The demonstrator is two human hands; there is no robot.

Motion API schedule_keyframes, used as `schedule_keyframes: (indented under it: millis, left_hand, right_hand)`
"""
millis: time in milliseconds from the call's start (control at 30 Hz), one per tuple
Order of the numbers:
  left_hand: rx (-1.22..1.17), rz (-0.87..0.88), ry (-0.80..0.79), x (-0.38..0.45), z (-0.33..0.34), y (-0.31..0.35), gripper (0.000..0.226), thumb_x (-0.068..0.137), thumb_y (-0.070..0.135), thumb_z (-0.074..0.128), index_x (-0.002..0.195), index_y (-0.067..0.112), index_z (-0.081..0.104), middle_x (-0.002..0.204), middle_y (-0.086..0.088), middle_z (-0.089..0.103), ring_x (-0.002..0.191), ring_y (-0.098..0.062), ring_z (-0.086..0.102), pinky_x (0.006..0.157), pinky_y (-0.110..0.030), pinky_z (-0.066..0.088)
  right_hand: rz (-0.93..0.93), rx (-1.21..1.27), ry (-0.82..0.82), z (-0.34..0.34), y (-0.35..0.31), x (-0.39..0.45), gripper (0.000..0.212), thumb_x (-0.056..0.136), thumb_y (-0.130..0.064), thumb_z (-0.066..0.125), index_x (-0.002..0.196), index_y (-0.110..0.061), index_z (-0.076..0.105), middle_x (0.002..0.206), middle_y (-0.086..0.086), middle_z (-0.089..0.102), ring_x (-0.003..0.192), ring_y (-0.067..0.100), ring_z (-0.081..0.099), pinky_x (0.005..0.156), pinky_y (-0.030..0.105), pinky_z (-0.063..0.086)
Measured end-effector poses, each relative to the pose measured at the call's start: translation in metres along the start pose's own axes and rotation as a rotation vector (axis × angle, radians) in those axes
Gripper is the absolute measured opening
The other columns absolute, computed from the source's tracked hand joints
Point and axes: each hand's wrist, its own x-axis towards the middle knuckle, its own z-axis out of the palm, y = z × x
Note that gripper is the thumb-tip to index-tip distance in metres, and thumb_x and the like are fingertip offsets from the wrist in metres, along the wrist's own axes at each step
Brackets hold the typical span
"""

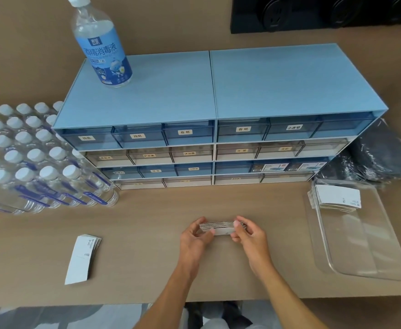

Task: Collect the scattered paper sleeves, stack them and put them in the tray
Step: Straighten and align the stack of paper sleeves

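**Sleeves in hand at mid-table, two stacks set down**

Person stands at near edge of a tan table (147,210), both forearms reaching in from below.

Left hand (195,236) and right hand (248,235) are closed together on one bundle of paper sleeves (222,227), held on edge just above the tabletop. Left fingers wrap the left end, thumb on the near white face; right thumb sits on top at the right end, fingers behind. Layered edges face up and look roughly even.

A second stack of sleeves (81,257) lies flat on the table, well to the left of the hands, white face up, edges fanned a little at its far right corner. No hand touches it.

Clear tray (361,262) sits at the right end of the table, well apart from the hands. A third stack of sleeves (336,198) lies in its far end, white face up, slightly fanned.

Behind the hands: a blue drawer cabinet (218,91) with labelled drawers, a disinfectant bottle (102,41) upright on its top left. Left of the cabinet, a wrapped pack of water bottles (28,157). Right of it, behind the tray, a dark bundle in plastic wrap (382,155).
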Motion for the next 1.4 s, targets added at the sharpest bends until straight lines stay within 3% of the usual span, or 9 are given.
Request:
schedule_keyframes:
  millis: [133,233,433,533,700,800,933,1200,1400]
  left_hand:
    - [-0.176,-0.071,0.054,0.002,0.007,-0.011,0.034,0.092,0.023,0.068,0.125,0.014,0.067,0.088,0.004,0.071,0.07,-0.009,0.063,0.073,-0.024,0.056]
    - [-0.212,-0.075,0.083,0.005,0.012,-0.017,0.035,0.095,0.027,0.063,0.126,0.011,0.067,0.082,0.008,0.072,0.068,-0.009,0.061,0.077,-0.027,0.056]
    - [-0.22,-0.024,0.133,0.006,0.024,-0.019,0.028,0.101,0.032,0.052,0.122,0.021,0.068,0.075,0.013,0.071,0.064,-0.006,0.06,0.071,-0.024,0.057]
    - [-0.185,0.042,0.151,0.004,0.026,-0.018,0.027,0.101,0.034,0.05,0.12,0.025,0.067,0.073,0.014,0.071,0.068,-0.006,0.062,0.071,-0.025,0.056]
    - [-0.099,0.101,0.137,0.006,0.024,-0.017,0.03,0.103,0.031,0.047,0.129,0.022,0.059,0.08,0.003,0.068,0.074,-0.01,0.064,0.073,-0.025,0.056]
    - [-0.08,0.109,0.138,0.007,0.023,-0.018,0.03,0.104,0.03,0.044,0.126,0.019,0.061,0.086,-0.004,0.071,0.077,-0.013,0.066,0.073,-0.025,0.056]
    - [-0.07,0.135,0.124,0.004,0.024,-0.017,0.031,0.105,0.032,0.041,0.132,0.024,0.054,0.099,-0.008,0.072,0.087,-0.014,0.068,0.078,-0.026,0.056]
    - [-0.063,0.107,0.098,0.002,0.023,-0.013,0.031,0.106,0.029,0.039,0.13,0.022,0.056,0.1,-0.003,0.073,0.091,-0.016,0.069,0.08,-0.025,0.057]
    - [0.043,0.157,0.098,0.007,0.022,-0.011,0.037,0.106,0.029,0.036,0.106,0.008,0.067,0.087,-0.008,0.069,0.077,-0.017,0.064,0.068,-0.024,0.056]
  right_hand:
    - [0.075,0.081,0.073,0.009,0.003,0.001,0.019,0.094,-0.024,0.063,0.108,-0.012,0.068,0.072,0.01,0.071,0.064,0.017,0.067,0.068,0.029,0.058]
    - [0.109,0.17,0.096,0.013,0.002,-0.001,0.02,0.095,-0.023,0.061,0.112,-0.012,0.065,0.082,0.018,0.072,0.065,0.02,0.069,0.062,0.023,0.058]
    - [0.135,0.251,0.109,0.02,0.001,-0.002,0.02,0.098,-0.028,0.054,0.096,-0.013,0.067,0.079,0.008,0.07,0.062,0.018,0.07,0.062,0.027,0.059]
    - [0.125,0.241,0.125,0.023,0.007,-0.001,0.028,0.099,-0.032,0.052,0.105,-0.009,0.068,0.077,0.01,0.072,0.065,0.018,0.072,0.065,0.029,0.059]
    - [0.122,0.23,0.127,0.026,0.013,0.0,0.034,0.1,-0.032,0.048,0.122,-0.01,0.063,0.085,0.014,0.072,0.068,0.018,0.072,0.072,0.033,0.059]
    - [0.124,0.239,0.107,0.027,0.013,0.003,0.036,0.101,-0.033,0.047,0.126,-0.01,0.06,0.104,0.016,0.07,0.071,0.02,0.071,0.07,0.03,0.059]
    - [0.092,0.224,0.089,0.031,0.011,0.003,0.029,0.102,-0.034,0.043,0.117,-0.018,0.063,0.087,-0.001,0.076,0.071,0.017,0.071,0.07,0.031,0.058]
    - [0.078,0.129,0.068,0.033,0.013,0.007,0.036,0.104,-0.035,0.036,0.112,-0.009,0.059,0.086,0.012,0.07,0.071,0.019,0.071,0.068,0.034,0.057]
    - [0.071,0.147,0.055,0.031,0.019,0.006,0.036,0.103,-0.04,0.035,0.1,-0.012,0.057,0.092,0.017,0.069,0.074,0.022,0.071,0.071,0.038,0.057]
